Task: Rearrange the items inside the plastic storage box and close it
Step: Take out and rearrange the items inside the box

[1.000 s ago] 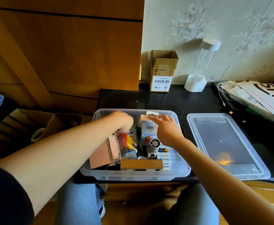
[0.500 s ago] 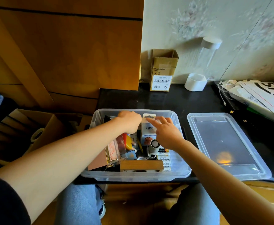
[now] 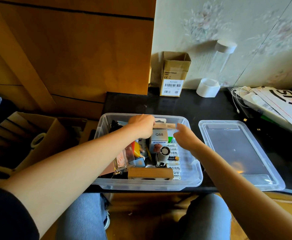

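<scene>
A clear plastic storage box sits at the front edge of the black table, open and full of small items. Its clear lid lies flat to the right of it. A white carton marked Q88 stands upright at the back of the box. My left hand grips that carton's upper left edge. My right hand hovers just right of the carton with fingers apart, holding nothing. In front lie a small white fan, a battery pack, a wooden block and a clear case.
A brown cardboard carton and a clear tube with a white cap stand against the back wall. Papers and a white cable pile up at the far right. An open cardboard box with a tape roll sits left, below the table.
My left hand has moved right from the box's left side onto the Q88 carton. My right hand has come off the carton's front and drawn away to the right.
</scene>
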Tool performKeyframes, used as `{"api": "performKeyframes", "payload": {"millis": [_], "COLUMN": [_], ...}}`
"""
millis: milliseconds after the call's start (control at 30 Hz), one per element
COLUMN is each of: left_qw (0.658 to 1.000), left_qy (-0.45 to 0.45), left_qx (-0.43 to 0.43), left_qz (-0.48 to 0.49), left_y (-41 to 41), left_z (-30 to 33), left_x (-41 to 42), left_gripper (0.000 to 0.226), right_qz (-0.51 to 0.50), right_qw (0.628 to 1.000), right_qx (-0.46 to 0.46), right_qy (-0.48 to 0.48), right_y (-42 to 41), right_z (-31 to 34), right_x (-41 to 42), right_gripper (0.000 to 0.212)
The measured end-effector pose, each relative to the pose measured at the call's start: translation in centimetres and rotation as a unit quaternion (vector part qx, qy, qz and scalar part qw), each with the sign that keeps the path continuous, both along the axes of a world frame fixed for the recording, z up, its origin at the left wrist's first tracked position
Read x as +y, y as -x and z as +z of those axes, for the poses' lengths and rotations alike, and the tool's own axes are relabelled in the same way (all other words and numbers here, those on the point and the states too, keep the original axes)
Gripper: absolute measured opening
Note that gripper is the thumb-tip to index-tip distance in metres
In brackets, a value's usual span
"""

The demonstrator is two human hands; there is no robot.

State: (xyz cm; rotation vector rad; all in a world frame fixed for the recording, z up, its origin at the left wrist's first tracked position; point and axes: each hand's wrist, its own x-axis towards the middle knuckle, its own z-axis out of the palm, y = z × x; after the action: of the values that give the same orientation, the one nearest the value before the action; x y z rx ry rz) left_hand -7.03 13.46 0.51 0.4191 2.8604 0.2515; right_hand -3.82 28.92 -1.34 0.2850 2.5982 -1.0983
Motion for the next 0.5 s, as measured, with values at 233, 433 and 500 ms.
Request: {"api": "performKeyframes", "payload": {"millis": [233,433,500], "left_qw": [0.997,0.999,0.999], "left_qy": [-0.055,-0.006,-0.015], "left_qx": [-0.043,-0.046,-0.042], "left_qz": [0.028,-0.003,0.014], "left_y": [-0.3,-0.8,-0.9], "left_z": [-0.4,0.1,0.4], "left_x": [-0.3,0.6,0.3], "left_gripper": [0.036,0.03,0.033], "right_qz": [0.003,0.017,0.01], "right_qw": [1.0,0.999,0.994], "right_qx": [-0.021,0.025,0.081], "right_qy": [0.01,-0.038,-0.069], "right_y": [0.8,-0.2,-0.8], "right_z": [-0.3,-0.4,-0.4], "right_x": [0.1,-0.3,-0.1], "right_gripper": [0.03,0.046,0.047]}}
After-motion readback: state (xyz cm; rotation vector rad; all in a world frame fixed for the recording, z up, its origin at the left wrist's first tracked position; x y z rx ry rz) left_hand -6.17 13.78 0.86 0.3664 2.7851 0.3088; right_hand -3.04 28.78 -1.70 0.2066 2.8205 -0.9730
